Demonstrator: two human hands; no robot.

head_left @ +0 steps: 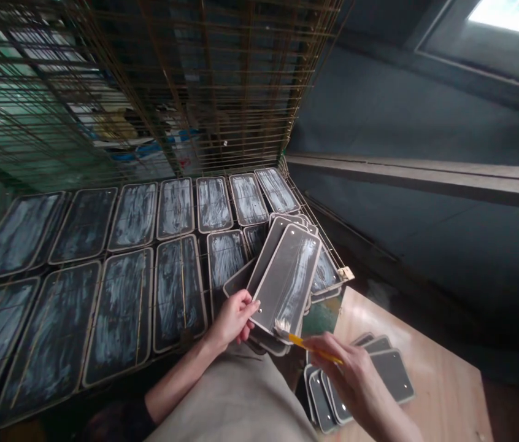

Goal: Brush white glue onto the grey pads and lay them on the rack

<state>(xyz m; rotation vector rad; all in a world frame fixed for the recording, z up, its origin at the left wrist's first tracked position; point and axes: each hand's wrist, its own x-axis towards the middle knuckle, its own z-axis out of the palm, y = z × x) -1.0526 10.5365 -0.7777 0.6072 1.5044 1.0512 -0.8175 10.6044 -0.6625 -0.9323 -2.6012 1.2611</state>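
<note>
My left hand (235,316) is closed on the lower left corner of a dark rounded rectangular panel (275,276) with a pale rim and small bright dots near its corners. Under it, more such panels are fanned out in a stack. A streaky white coating (300,276) runs down the panel's right side. In my right hand (356,368) is a paintbrush (305,342) with a yellow handle, its whitish bristles touching the panel near the bottom edge.
White-streaked panels (176,209) lie in two rows on a wire rack (328,245) to the left. Uncoated panels (391,368) are piled on a wooden board (448,380) at the lower right. Wire shelves (241,80) slant overhead; a dark wall (402,116) stands to the right.
</note>
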